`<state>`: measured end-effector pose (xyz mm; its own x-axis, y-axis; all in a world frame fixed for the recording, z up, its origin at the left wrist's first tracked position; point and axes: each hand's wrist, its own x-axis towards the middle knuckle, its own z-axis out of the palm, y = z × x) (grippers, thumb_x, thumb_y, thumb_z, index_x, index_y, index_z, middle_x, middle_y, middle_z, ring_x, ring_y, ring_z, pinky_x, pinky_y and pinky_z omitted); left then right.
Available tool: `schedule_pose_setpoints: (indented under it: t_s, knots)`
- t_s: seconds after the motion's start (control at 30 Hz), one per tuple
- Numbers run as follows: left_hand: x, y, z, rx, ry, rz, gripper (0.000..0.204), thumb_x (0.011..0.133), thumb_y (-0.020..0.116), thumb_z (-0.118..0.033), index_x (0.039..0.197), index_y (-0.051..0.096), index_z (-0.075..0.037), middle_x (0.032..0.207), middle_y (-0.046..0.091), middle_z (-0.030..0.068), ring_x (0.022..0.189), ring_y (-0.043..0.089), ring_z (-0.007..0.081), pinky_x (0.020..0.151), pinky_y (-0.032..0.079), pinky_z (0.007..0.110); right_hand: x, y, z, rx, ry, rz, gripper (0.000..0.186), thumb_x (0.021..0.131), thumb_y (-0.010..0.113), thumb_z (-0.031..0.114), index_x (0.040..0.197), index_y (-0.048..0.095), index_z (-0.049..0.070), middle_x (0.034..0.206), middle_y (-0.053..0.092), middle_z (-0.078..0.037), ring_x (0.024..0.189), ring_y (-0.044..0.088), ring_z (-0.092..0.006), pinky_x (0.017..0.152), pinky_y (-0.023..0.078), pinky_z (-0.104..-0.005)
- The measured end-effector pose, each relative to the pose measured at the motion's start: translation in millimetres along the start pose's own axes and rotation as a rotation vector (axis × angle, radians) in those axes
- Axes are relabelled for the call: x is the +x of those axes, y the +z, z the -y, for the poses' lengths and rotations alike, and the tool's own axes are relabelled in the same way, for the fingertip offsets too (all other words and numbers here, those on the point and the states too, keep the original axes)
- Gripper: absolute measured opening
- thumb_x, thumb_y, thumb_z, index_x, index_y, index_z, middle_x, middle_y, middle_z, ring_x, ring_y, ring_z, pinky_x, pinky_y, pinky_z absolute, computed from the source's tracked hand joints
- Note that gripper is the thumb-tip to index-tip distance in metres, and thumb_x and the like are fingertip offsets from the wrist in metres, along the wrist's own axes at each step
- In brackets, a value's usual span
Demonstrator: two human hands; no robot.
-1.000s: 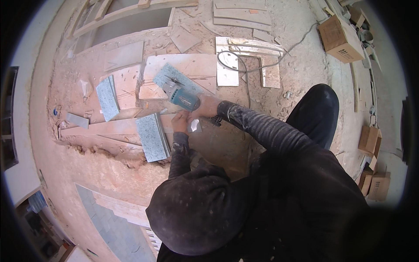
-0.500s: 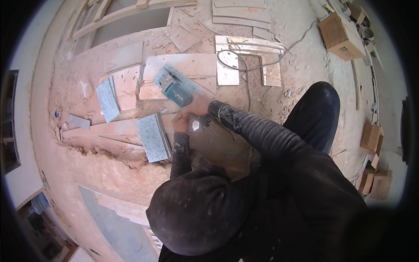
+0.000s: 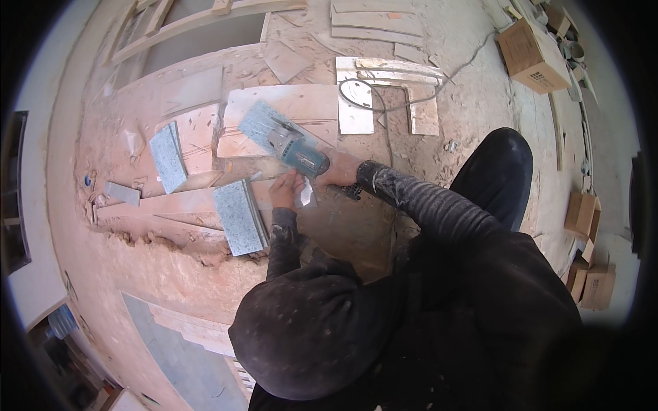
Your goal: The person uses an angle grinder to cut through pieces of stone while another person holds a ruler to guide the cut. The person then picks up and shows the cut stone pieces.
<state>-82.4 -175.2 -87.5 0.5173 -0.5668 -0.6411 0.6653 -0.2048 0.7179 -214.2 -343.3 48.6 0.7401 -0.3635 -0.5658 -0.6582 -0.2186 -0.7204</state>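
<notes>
My right hand [image 3: 340,168] grips the rear of a teal handheld tile cutter [image 3: 299,153]. The cutter's metal front rests over a speckled blue-grey tile [image 3: 258,118], partly hidden beneath it. Close against the near side of the cutter is my left hand [image 3: 284,190], its fingers curled; what they pinch, if anything, is hidden. Beside those fingers lies a small shiny whitish piece [image 3: 306,194]. A stack of speckled tiles [image 3: 239,218] is just left of my left forearm, and further left lie more such tiles [image 3: 168,157].
Large pale slabs [image 3: 279,109] lie beneath the work on a dusty floor. A grey cord [image 3: 418,103] loops over a white cut-out board [image 3: 355,118]. Cardboard boxes [image 3: 534,56] stand at the right, and a wooden frame [image 3: 185,34] at the far left. My bent knee [image 3: 499,164] is at the right.
My right hand has drawn the tile cutter back toward me and to the right, along the tile. My left hand has stayed nearly in place.
</notes>
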Motion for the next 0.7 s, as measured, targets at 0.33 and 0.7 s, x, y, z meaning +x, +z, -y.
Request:
schedule_pose_setpoints:
  t_s: [0.33,0.7]
  knots:
    - [4,-19,-13,-0.201,0.035,-0.246,0.024,0.093,0.066,-0.02,0.106,0.064,-0.001,0.088,0.066,0.0066,0.071,0.063,0.0182,0.064,0.055,0.03,13,18,1,-0.027,-0.058,-0.007,0.076,0.063,0.078,0.036,0.124,0.055,-0.002,0.109,0.066,-0.023,0.101,0.064,-0.0309,0.089,0.05,-0.0355]
    - [0,-28,-14,-0.23,0.082,-0.199,0.027,0.097,0.054,-0.014,0.121,0.058,-0.001,0.107,0.065,0.0074,0.091,0.063,0.0191,0.078,0.054,0.035,74,37,50,0.055,-0.157,0.083,0.081,0.055,0.079,0.042,0.112,0.057,-0.01,0.103,0.066,-0.027,0.098,0.066,-0.0324,0.085,0.052,-0.0355]
